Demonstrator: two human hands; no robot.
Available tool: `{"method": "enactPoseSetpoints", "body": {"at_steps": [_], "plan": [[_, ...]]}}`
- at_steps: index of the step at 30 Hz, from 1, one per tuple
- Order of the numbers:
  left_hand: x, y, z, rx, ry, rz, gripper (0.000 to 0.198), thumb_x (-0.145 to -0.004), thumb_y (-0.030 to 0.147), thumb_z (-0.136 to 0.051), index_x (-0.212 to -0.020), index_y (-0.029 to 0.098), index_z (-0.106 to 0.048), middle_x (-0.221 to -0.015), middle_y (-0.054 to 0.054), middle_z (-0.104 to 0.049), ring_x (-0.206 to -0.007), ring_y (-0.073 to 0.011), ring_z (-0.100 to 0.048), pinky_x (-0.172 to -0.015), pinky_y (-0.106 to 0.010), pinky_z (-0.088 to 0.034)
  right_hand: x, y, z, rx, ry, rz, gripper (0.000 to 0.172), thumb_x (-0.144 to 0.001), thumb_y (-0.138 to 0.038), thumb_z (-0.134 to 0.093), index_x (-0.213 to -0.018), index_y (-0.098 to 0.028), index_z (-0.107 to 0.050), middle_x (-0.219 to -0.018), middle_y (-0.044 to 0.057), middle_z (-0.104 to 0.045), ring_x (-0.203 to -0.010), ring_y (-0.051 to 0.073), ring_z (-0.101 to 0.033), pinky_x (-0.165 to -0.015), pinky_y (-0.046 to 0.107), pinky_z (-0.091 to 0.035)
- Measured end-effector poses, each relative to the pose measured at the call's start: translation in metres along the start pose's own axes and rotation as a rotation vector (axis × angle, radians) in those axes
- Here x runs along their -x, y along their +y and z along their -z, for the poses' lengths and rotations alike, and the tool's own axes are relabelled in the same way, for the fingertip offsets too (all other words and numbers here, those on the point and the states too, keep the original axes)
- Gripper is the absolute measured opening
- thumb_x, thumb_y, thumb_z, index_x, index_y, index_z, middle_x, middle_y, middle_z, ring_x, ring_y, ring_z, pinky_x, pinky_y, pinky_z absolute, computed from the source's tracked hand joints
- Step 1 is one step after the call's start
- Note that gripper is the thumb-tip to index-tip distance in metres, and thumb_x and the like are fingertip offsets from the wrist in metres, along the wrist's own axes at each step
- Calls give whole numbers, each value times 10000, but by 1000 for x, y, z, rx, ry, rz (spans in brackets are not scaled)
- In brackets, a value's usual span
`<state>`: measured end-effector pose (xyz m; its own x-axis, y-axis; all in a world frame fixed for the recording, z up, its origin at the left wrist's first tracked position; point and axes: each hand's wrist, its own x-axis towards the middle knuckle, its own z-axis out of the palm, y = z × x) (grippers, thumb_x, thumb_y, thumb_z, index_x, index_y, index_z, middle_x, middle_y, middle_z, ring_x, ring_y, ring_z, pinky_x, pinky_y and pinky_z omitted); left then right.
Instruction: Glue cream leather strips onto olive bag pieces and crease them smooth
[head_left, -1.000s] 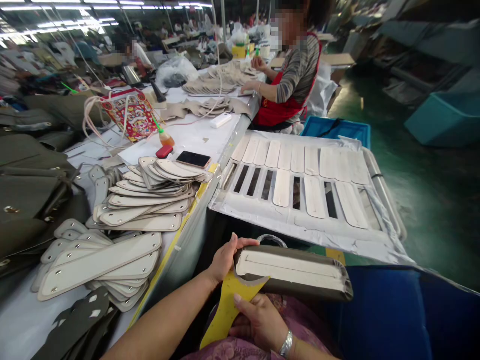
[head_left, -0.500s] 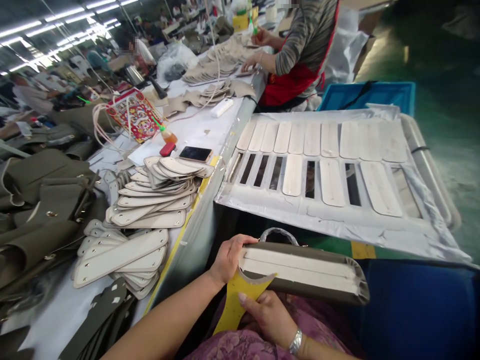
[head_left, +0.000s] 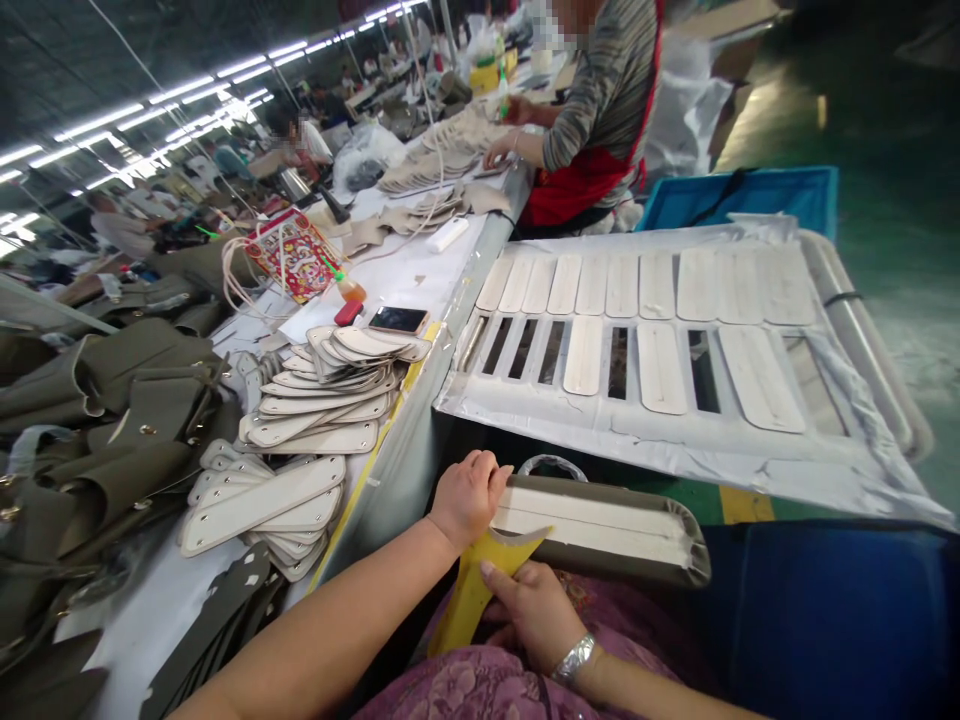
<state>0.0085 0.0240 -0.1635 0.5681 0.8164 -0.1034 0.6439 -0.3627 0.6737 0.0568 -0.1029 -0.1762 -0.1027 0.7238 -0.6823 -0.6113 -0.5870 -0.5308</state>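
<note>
An olive-brown handbag (head_left: pixel 615 560) lies across my lap, a long white strip (head_left: pixel 592 522) along its upward side. Behind it rises a plastic-wrapped handle loop (head_left: pixel 553 465). My left hand (head_left: pixel 466 502) is closed, fingers curled over the bag's left end; what lies under the fingers is hidden. With my right hand (head_left: pixel 538 618) I grip a flat yellow piece with a notched, pointed end (head_left: pixel 480 580), thumb on top. Its notched edge is close to the strip's left end; whether they touch, I cannot tell.
On the left table lie stacked pale straps with studs (head_left: pixel 262 505), olive bag bodies (head_left: pixel 150 400) and a phone (head_left: pixel 399 319). A white-covered rack (head_left: pixel 517 400) ahead bears pale panels (head_left: pixel 660 365). A co-worker in a red apron (head_left: pixel 589 180) sits beyond, near a blue crate (head_left: pixel 795 195).
My left hand has curled further and shifted slightly up at the bag's end. The bag has moved a little left. The view has tilted and shifted slightly.
</note>
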Motion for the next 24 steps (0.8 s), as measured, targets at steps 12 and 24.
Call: {"method": "enactPoseSetpoints", "body": {"at_steps": [12,24], "plan": [[34,-47,16,837,-112,131,710,-875,599,-72,-1243,133,-461,-1177,-139,-584,-1074,-236,-549,-856,-377,-432,47,-11,41,-44,257,579,450,-677,-463,-674,-984,-145,-588,-921,83,-674,-796,226,-633,-658,292,-507],[59,-69,14,1406,-269,235,472,-763,316,-620,-1216,229,-520,-1219,-62,-559,-1117,-229,-490,-885,-308,-358,-11,-85,-38,-18,81,797,251,-662,-337,-689,-770,-174,-531,-603,-52,-512,-479,56,-431,-490,207,-404]]}}
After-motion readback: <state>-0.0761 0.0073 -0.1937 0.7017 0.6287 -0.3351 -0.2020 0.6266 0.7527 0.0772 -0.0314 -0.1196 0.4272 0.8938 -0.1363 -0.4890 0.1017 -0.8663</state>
